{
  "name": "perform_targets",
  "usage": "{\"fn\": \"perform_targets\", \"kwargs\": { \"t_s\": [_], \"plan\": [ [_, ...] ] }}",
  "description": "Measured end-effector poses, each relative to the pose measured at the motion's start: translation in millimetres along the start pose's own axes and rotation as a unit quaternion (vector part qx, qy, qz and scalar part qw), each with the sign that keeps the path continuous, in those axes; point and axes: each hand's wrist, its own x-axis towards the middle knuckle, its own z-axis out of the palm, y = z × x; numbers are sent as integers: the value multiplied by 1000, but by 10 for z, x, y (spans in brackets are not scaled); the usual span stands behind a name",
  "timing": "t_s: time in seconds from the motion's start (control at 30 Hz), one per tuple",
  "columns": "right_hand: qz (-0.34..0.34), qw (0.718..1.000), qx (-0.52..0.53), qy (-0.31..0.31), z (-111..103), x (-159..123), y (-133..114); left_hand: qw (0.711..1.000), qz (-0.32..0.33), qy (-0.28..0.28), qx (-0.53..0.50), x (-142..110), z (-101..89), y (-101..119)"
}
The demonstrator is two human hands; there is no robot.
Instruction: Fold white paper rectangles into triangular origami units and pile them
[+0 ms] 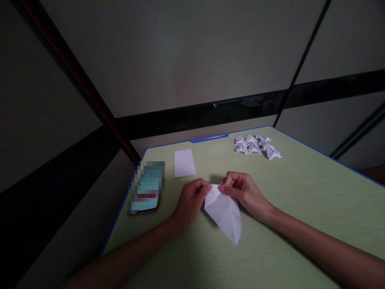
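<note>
Between my two hands is a creased sheet of white paper (pixel 225 212), partly folded, with its pointed end hanging toward me. My left hand (pixel 192 200) pinches its upper left edge between thumb and fingers. At the upper right edge my right hand (pixel 243 192) pinches the same sheet, thumb on top and fingers curled behind. The two thumbs lie close together at the top of the paper. Fold lines cross its middle. The fingers behind the paper are partly hidden.
A flat white paper (pixel 184 163) lies beyond my left hand. Several folded paper figures (pixel 255 145) sit at the back right. A phone (pixel 147 188), its screen blurred, lies at the left of the green table (pixel 300 180). Wall panels (pixel 192 60) stand behind the blue table edge.
</note>
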Motion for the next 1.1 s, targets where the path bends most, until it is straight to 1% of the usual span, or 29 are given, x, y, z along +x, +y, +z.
{"fn": "perform_targets", "kwargs": {
  "t_s": [0.13,0.2,0.27,0.37,0.5,0.57,0.63,0.7,0.77,0.8,0.87,0.93,0.97,1.03,1.1],
  "plan": [
    [-19,998,-20,58,-7,5,-22,994,-55,-94,-24,15,25,-67],
    [-7,998,-6,66,-11,7,-45,991,-62,-114,-22,19,27,-86],
    [15,998,27,54,-18,7,-66,992,-59,-113,-25,18,20,-85],
    [36,998,56,15,-39,6,-77,990,-58,-123,-47,7,0,-59],
    [23,999,11,-26,-59,2,-69,987,-67,-141,-44,-14,-16,-26],
    [19,999,-30,-36,-62,3,-63,988,-77,-134,-29,-18,-18,-21],
    [20,997,-63,-45,-72,15,-58,990,-77,-113,-20,-11,-23,-27],
    [30,994,-75,-69,-99,40,-55,994,-65,-80,-18,11,-36,-44],
    [45,991,-74,-97,-140,76,-55,998,-54,-35,-19,44,-60,-67],
    [49,991,-73,-101,-162,95,-58,998,-53,-13,-25,60,-73,-77],
    [44,994,-73,-70,-201,129,-68,998,-53,24,-30,86,-96,-87],
    [23,997,-69,-1,-224,149,-84,998,-53,39,-15,93,-106,-75],
    [9,997,-65,36,-229,153,-92,998,-53,37,-4,90,-104,-62],
    [-26,993,-50,105,-224,147,-107,998,-59,13,16,74,-87,-33],
    [-51,988,-21,144,-200,129,-117,997,-68,-23,26,51,-61,-9]
  ]
}}
